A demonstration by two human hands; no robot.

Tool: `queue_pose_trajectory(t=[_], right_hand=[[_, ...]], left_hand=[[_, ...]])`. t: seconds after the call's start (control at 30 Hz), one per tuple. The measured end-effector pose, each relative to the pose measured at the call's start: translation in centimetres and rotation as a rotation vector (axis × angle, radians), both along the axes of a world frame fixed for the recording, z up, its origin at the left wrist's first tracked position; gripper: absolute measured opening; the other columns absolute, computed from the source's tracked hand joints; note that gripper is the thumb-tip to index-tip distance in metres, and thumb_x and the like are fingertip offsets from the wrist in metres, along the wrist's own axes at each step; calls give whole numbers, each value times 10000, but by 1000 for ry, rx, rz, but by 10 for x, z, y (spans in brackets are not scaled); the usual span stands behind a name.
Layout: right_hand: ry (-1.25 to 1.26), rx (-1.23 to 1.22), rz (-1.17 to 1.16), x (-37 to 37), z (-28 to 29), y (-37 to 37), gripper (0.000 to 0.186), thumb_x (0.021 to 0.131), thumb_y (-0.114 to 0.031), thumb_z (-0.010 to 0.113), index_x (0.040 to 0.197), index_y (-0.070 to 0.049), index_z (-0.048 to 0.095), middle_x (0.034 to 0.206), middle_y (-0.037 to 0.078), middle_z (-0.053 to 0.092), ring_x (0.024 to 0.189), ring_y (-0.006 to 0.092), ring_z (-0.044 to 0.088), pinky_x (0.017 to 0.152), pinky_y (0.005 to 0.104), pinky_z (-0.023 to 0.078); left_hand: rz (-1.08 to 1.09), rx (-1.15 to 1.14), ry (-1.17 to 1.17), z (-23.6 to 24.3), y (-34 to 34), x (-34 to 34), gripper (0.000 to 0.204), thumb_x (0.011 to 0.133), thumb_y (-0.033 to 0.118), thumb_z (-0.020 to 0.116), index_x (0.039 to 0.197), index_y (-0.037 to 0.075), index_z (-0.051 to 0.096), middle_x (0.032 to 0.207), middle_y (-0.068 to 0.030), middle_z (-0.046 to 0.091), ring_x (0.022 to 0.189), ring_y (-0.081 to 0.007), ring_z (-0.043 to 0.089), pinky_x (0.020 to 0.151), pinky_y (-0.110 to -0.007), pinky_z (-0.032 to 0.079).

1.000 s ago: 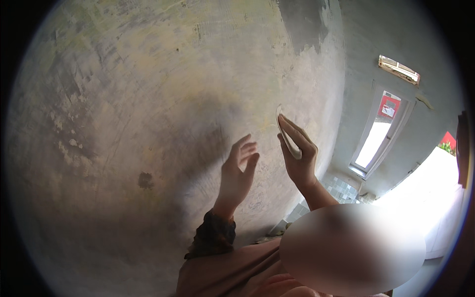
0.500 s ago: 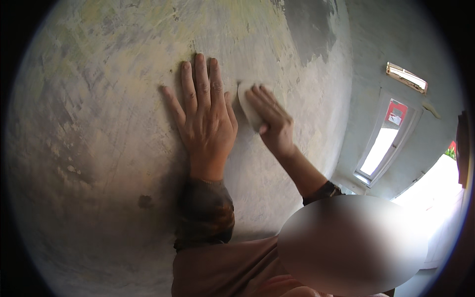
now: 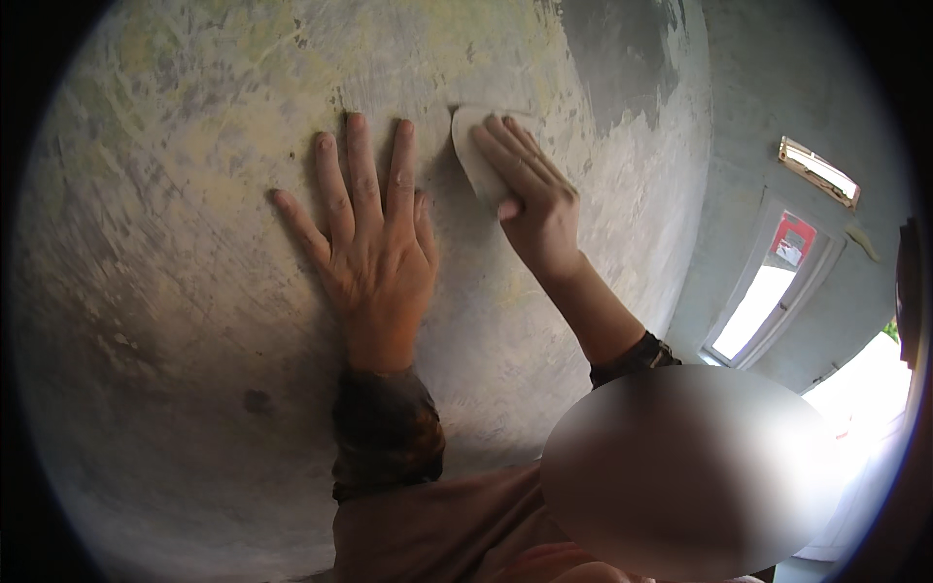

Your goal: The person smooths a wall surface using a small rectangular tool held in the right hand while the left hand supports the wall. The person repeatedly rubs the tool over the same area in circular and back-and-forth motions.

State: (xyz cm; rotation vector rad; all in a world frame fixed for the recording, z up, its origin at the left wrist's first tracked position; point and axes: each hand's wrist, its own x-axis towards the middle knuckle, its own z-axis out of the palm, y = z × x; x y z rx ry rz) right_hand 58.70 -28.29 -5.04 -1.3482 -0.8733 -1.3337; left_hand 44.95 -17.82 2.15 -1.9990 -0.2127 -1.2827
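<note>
A patchy plastered wall, grey with yellowish smears, takes up most of the view. Flat against it lies my left hand, fingers spread and nothing in it. To its right, my right hand presses a pale, curved-edged sheet of sandpaper to the wall. Its fingers lie together over the sheet, with the thumb at the lower edge. The sheet's left edge stands slightly off the wall and casts a shadow; its rough side is hidden.
A darker grey patch marks the wall at upper right. Beyond the corner, a side wall holds a small vent opening and a narrow window. Bright light enters at far right. A blurred oval covers the lower right.
My right hand has moved up the wall with the sandpaper. The left hand appears a little further left, its fingers spread wider. The whole view has shifted slightly.
</note>
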Motion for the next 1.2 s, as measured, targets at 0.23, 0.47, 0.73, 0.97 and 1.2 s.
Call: queue_pose_trajectory(t=[0.23,0.47,0.73,0.97,1.2], right_hand=[[45,-87,14,-24,-24,-8,611,827,-465,614,1309,-91,639,1334,120,628,1282,298,564,1107,441,458],[28,60,-42,26,3,-8,611,805,-444,636,1320,-114,637,1332,113,631,1270,294,575,1103,433,462],[-5,7,1,-2,-16,-17,522,869,-429,624,1285,-115,658,1327,113,633,1273,308,567,1088,444,475],[7,158,-116,54,39,-18,606,977,-562,409,1234,-90,689,1275,133,661,1227,299,602,1025,397,518],[-21,47,-135,27,7,-24,573,987,-532,427,1241,-86,683,1268,129,666,1227,287,604,1018,391,522]], left_hand=[[40,0,17,1,0,0,619,963,414,559,1540,285,373,1622,-83,292,1497,-306,249,1201,-629,-3],[54,7,20,-1,0,2,622,971,436,540,1547,286,357,1626,-88,276,1502,-314,230,1195,-637,-22],[73,55,46,3,-5,5,643,958,462,562,1545,311,348,1623,-60,285,1501,-306,233,1172,-685,-5],[-6,92,82,27,-20,34,612,964,474,551,1531,359,353,1609,5,306,1498,-248,237,1166,-695,40],[-45,106,42,31,-25,48,582,976,473,520,1524,357,361,1603,19,309,1490,-240,250,1162,-704,38]])
